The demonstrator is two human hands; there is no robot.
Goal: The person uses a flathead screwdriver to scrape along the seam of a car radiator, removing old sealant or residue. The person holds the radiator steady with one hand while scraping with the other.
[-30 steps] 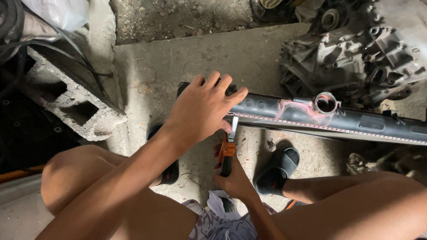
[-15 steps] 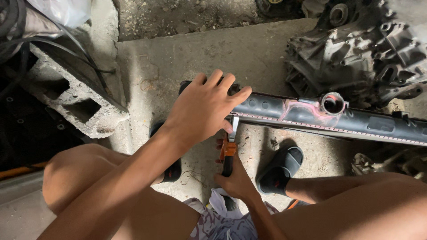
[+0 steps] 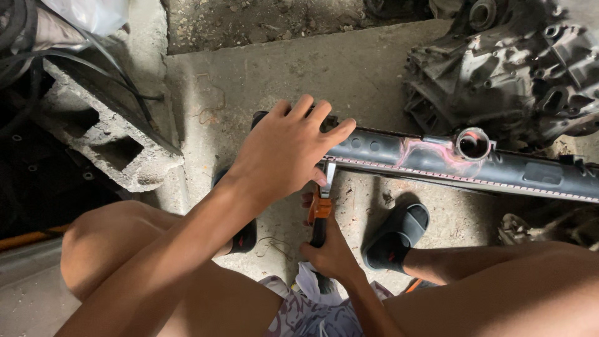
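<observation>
Left hand [image 3: 287, 150] is lying palm-down, fingers spread and slightly curled, pressing on the left end of the black radiator tank [image 3: 449, 159]. Right hand [image 3: 331, 253] is closing tight around the orange-and-black handles of the pliers [image 3: 322, 206]. Pliers are pointing away from the person, metal nose meeting the tank's near edge just beside the left thumb. Tank is lying on the concrete floor [image 3: 281, 75], long axis running left to right, round filler neck [image 3: 472, 143] facing up.
</observation>
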